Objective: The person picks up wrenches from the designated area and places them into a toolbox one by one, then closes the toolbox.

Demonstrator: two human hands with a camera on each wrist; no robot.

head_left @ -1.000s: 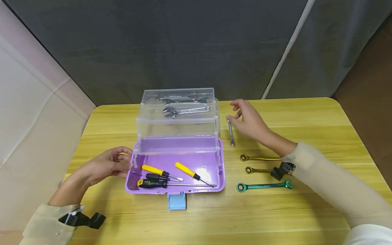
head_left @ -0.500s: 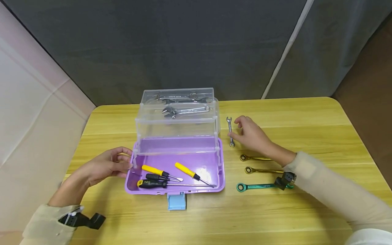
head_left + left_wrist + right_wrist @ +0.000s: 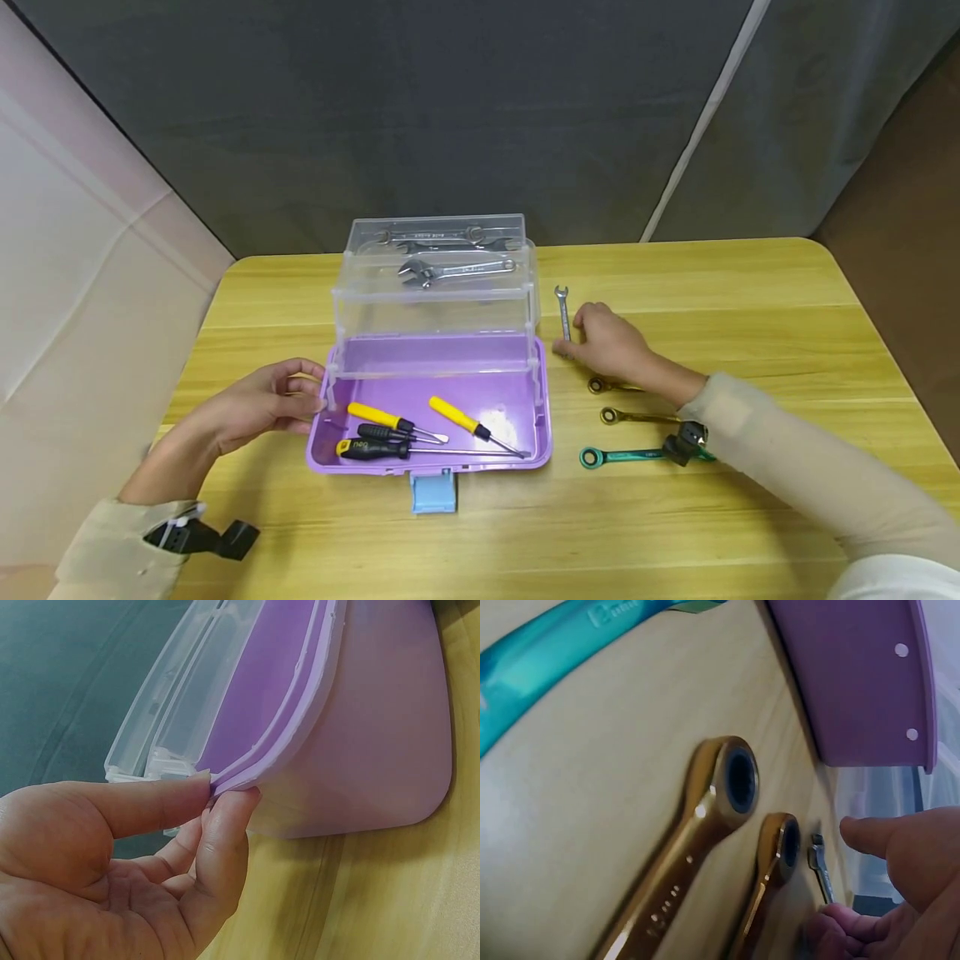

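My left hand (image 3: 262, 407) pinches the left rim of a purple toolbox (image 3: 435, 354) between thumb and fingers; the left wrist view shows the thumb (image 3: 150, 806) on top of that rim. My right hand (image 3: 611, 342) is at a small silver open-end wrench (image 3: 564, 308) lying to the right of the box. In the right wrist view the thumb (image 3: 874, 834) is straight and apart from the wrench, while the curled fingers (image 3: 840, 926) are beside its shaft. The wrench's lower end is hidden by the hand in the head view.
Screwdrivers (image 3: 450, 414) with yellow and black handles lie in the box. Its raised clear trays (image 3: 435, 312) hold an adjustable wrench (image 3: 457, 271) and other silver wrenches. Two gold ratchet wrenches (image 3: 637, 417) and a green one (image 3: 630, 456) lie under and near the right forearm.
My right hand has moved from the far end of the small wrench toward its near end. The wrench stays in place, and the left hand stays on the rim.
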